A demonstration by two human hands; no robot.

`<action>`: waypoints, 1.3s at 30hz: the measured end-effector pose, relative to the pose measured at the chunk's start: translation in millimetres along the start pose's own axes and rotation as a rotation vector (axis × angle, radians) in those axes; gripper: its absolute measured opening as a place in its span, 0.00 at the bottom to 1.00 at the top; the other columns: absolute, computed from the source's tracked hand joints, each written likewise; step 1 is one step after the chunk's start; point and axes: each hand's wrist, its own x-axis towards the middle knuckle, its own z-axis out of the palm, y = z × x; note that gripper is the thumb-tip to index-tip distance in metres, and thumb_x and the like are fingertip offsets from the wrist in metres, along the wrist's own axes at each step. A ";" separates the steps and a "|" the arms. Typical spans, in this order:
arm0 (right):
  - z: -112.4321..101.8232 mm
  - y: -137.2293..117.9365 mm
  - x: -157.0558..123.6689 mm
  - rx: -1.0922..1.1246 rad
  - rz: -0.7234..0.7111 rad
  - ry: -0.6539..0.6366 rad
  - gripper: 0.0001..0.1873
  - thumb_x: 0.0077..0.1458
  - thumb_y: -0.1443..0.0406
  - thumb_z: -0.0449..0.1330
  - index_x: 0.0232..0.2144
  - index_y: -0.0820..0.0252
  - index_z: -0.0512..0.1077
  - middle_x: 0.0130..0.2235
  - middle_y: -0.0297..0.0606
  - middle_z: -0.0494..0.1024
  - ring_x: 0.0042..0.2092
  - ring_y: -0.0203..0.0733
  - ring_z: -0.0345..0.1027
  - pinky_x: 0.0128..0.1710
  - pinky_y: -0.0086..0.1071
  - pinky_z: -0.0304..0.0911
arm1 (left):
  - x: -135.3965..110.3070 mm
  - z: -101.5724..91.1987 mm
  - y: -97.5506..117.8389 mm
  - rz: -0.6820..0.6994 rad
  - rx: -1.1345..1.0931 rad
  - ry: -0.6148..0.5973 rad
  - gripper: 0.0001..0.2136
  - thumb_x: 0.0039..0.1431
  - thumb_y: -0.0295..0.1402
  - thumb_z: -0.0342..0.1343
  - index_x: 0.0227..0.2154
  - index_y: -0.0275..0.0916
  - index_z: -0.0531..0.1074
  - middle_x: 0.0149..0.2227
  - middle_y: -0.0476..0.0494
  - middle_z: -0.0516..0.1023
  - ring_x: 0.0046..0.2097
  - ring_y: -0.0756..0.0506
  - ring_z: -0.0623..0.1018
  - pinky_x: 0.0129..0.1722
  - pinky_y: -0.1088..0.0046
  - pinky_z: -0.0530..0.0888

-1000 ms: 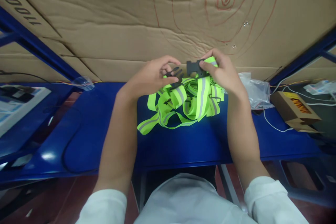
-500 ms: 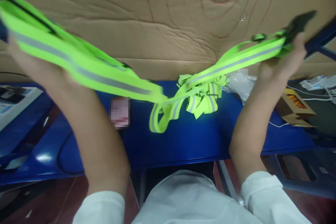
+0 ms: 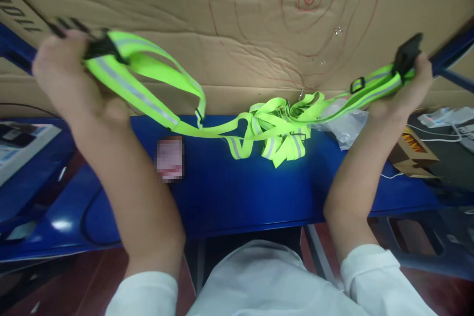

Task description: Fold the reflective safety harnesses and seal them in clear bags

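Note:
Fluorescent yellow-green reflective straps (image 3: 138, 96) with grey stripes stretch between my two raised hands and sag in the middle. My left hand (image 3: 68, 76), at the upper left, is closed around a black plastic buckle (image 3: 102, 48) at one end; its prongs show past the fingers. At the upper right, my right hand (image 3: 402, 94) is closed on another black buckle (image 3: 406, 57) at the other end. Black slide adjusters (image 3: 357, 85) sit along the straps. Below, the middle runs into a tangled pile of the same webbing (image 3: 283, 145) on the blue table (image 3: 244, 192).
Upright cardboard (image 3: 159, 5) with red drawn lines backs the table. A clear plastic bag (image 3: 346, 126) lies by the pile. A pixelated pinkish item (image 3: 170, 158) is left of it. An open cardboard box (image 3: 416, 153) and white cables stand at the right.
My left hand has moved slightly right and its buckle now shows; the strap there has swung and opened into a loop. The right hand has come slightly lower, still gripping its buckle.

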 end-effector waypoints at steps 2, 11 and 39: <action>30.7 -15.4 -12.2 0.198 -0.047 0.115 0.05 0.56 0.56 0.57 0.33 0.48 0.65 0.46 0.41 0.74 0.55 0.53 0.71 0.54 0.45 0.71 | -25.8 32.8 19.1 -0.024 0.084 -0.101 0.20 0.41 0.40 0.71 0.25 0.43 0.62 0.31 0.57 0.75 0.38 0.49 0.76 0.47 0.62 0.79; 154.6 -70.9 -111.9 0.280 0.214 -0.522 0.25 0.45 0.44 0.69 0.39 0.49 0.68 0.47 0.33 0.80 0.46 0.43 0.72 0.48 0.40 0.72 | -131.4 130.8 71.5 -0.467 0.049 -0.753 0.12 0.59 0.34 0.59 0.35 0.43 0.58 0.41 0.47 0.77 0.39 0.47 0.78 0.31 0.69 0.74; 134.2 -107.9 -143.1 -0.267 -0.312 -0.902 0.29 0.61 0.51 0.67 0.60 0.50 0.67 0.49 0.39 0.79 0.47 0.53 0.75 0.47 0.46 0.72 | -134.7 132.0 51.5 -0.041 0.327 -0.466 0.19 0.67 0.57 0.55 0.43 0.45 0.68 0.48 0.46 0.77 0.57 0.42 0.76 0.46 0.63 0.76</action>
